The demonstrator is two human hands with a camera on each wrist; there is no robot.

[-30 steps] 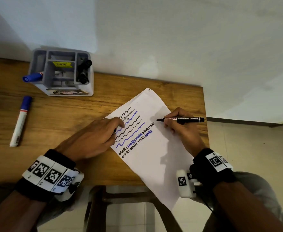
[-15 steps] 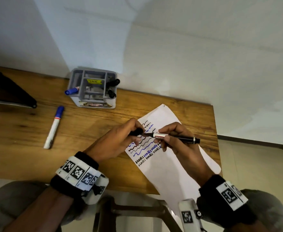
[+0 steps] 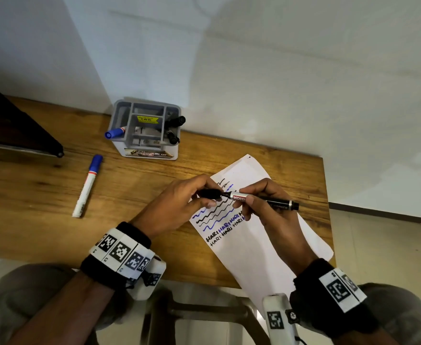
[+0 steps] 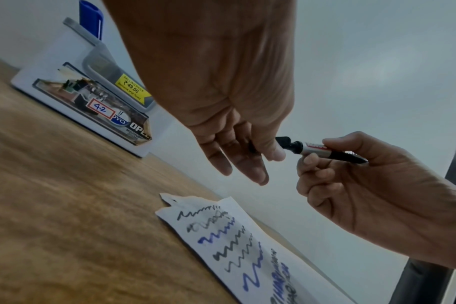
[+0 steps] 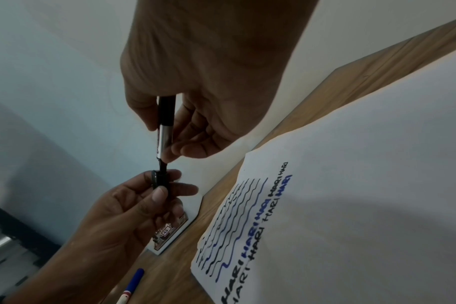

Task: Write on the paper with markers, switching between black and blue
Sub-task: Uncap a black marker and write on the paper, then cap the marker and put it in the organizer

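My right hand (image 3: 259,202) grips the black marker (image 3: 274,201) above the white paper (image 3: 259,247), tip pointing left. My left hand (image 3: 192,197) pinches the marker's black cap (image 3: 209,193) right at the tip; the tip (image 5: 163,165) sits just inside the cap's mouth (image 5: 160,179). The left wrist view shows the cap (image 4: 282,141) against the marker's nib end (image 4: 294,146). The paper carries black and blue wavy lines and "HARI" words (image 3: 225,229). A capped blue marker (image 3: 87,186) lies on the wooden table (image 3: 42,200) to the left.
A grey pen organiser (image 3: 146,129) stands at the table's back, holding a blue marker (image 3: 114,132) and black markers (image 3: 175,122). A dark object (image 3: 17,130) lies at the far left. The paper overhangs the table's front edge. A wall runs behind.
My right hand lifted the black marker off the paper and swung its tip left. My left hand rose from the paper with the cap and met the tip.
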